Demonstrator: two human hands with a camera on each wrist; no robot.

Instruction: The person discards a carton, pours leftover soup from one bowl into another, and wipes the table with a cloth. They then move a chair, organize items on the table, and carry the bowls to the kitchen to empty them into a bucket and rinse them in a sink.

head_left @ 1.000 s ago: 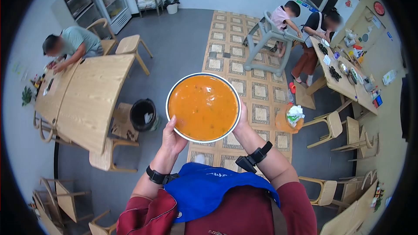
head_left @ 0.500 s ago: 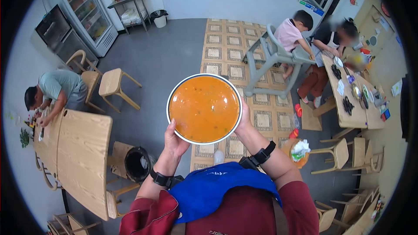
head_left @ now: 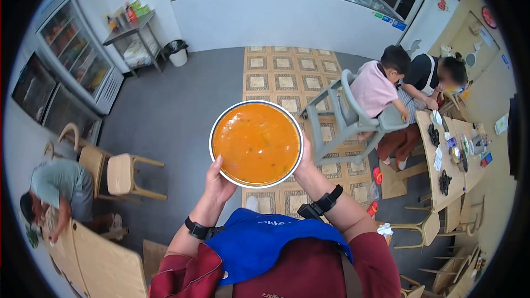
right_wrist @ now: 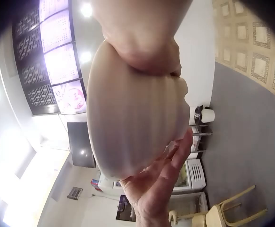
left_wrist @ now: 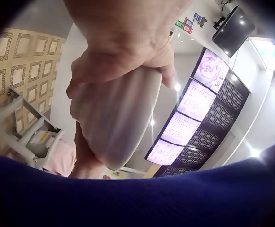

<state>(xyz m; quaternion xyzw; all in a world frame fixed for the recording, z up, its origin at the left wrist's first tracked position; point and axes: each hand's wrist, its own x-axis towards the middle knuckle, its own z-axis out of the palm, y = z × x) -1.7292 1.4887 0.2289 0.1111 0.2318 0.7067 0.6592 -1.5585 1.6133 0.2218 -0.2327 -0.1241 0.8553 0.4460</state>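
Note:
A large white bowl [left_wrist: 121, 111] with a dark line round its rim is held level in front of my body. Orange-red soup [head_left: 257, 143] with small green bits fills it almost to the top. My left hand [head_left: 219, 180] grips the bowl's left side, thumb at the rim and fingers underneath. On the opposite side my right hand [head_left: 305, 158] holds it, partly hidden by the bowl in the head view. Both wrist views show the bowl's ribbed pale outside, with the right hand [right_wrist: 142, 52] wrapped against its wall.
A child sits in a grey high chair [head_left: 350, 116] ahead right, near a person at a table [head_left: 441, 198] with dishes. Another person [head_left: 63, 187] bends over a table at left. A stool [head_left: 121, 174] stands ahead left; a food counter [head_left: 237, 22] crosses the far end.
The counter, high chair and left-hand tables have come nearer and lower in the head view as I move forward. Both hands keep their grip on the bowl, which stays level.

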